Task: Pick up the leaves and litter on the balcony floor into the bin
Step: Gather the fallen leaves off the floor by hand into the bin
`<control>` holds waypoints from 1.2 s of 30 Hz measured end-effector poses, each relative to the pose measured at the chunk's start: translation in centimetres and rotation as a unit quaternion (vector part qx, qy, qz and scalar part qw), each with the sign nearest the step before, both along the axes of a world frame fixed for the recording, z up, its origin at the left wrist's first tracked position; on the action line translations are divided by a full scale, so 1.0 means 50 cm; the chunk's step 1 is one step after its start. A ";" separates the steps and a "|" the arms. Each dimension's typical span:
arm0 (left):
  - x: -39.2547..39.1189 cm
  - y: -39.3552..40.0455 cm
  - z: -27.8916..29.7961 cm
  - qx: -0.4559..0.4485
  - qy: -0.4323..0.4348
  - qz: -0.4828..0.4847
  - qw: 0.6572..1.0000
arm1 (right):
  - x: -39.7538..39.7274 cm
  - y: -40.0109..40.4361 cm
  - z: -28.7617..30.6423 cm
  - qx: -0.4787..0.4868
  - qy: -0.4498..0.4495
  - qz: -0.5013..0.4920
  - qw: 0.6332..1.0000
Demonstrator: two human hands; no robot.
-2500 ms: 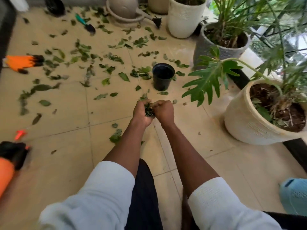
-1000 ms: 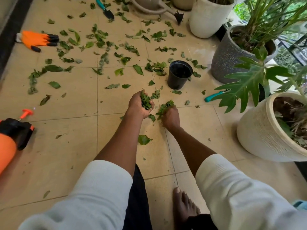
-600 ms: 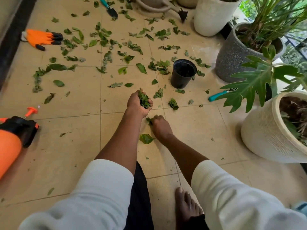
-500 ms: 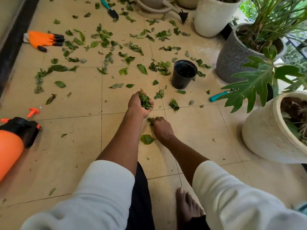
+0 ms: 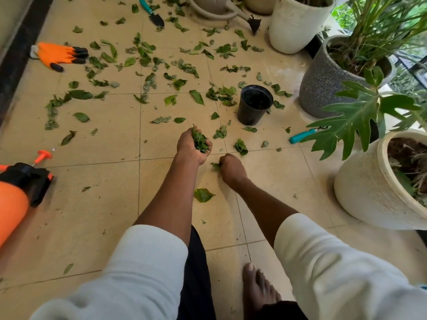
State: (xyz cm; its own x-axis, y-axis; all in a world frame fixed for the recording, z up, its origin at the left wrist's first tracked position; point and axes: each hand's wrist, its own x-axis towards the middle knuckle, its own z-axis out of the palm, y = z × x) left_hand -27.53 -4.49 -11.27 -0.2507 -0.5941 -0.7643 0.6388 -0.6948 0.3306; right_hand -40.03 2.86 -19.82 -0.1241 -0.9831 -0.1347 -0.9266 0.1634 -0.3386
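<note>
Green leaves lie scattered over the beige tiled floor (image 5: 97, 204), thickest towards the back. My left hand (image 5: 188, 150) is palm up above the floor and grips a bunch of leaves (image 5: 199, 140). Just to its right, my right hand (image 5: 232, 168) is down at the floor, its fingers curled round a small leaf (image 5: 216, 165). A larger single leaf (image 5: 203, 195) lies on the tile between my forearms. The small black bin (image 5: 253, 105) stands upright beyond my hands, open top up, with leaves around its base.
A cream pot (image 5: 369, 185) with a big-leafed plant stands at right, a grey pot (image 5: 323, 84) and a white pot (image 5: 293, 24) behind it. An orange sprayer (image 5: 16, 195) is at left, an orange glove (image 5: 59, 55) at back left. Teal-handled tools (image 5: 302, 135) lie on the floor.
My right hand left the leaf clump near the bin, drew back towards me and closed on a small leaf at the floor. My left hand keeps holding its bunch.
</note>
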 end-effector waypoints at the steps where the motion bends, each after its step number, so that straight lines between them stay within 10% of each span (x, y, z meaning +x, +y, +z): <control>1: -0.005 0.000 0.000 0.001 0.005 0.002 1.000 | -0.020 -0.017 0.008 -0.002 -0.014 -0.042 0.999; 10: -0.021 0.000 -0.007 0.010 0.010 -0.005 1.000 | -0.145 -0.102 0.028 0.120 -0.001 -0.075 0.990; 36: -0.033 0.008 -0.006 -0.009 -0.020 -0.031 0.999 | -0.035 0.023 -0.032 0.007 0.055 0.077 0.995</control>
